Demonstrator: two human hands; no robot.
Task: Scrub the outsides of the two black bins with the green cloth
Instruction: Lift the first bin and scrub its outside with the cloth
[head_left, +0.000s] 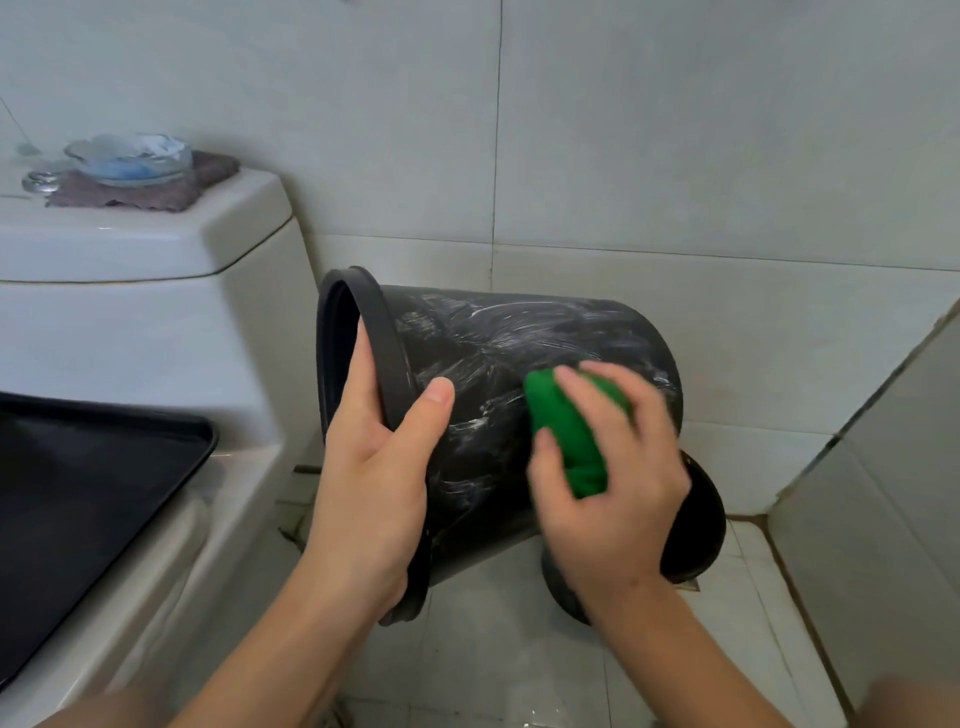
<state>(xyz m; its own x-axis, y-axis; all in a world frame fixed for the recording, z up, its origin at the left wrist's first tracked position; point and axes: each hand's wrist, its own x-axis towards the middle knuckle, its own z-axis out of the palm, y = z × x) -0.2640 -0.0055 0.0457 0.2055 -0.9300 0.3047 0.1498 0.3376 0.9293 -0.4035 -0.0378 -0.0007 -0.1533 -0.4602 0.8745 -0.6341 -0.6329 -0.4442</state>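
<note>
Currently left hand (371, 467) grips soapy black bin (519, 364) at rim, tilted; right hand (608, 467) pinches green cloth (566, 436) on its side. Second bin (701, 514), probably, at 4 o'clock. Risk: wet rim slips.

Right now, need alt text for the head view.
A left hand grips the rim of a soapy black bin held on its side while the right hand presses a green cloth to its wall. A second black bin sits behind, beside a toilet.
</note>
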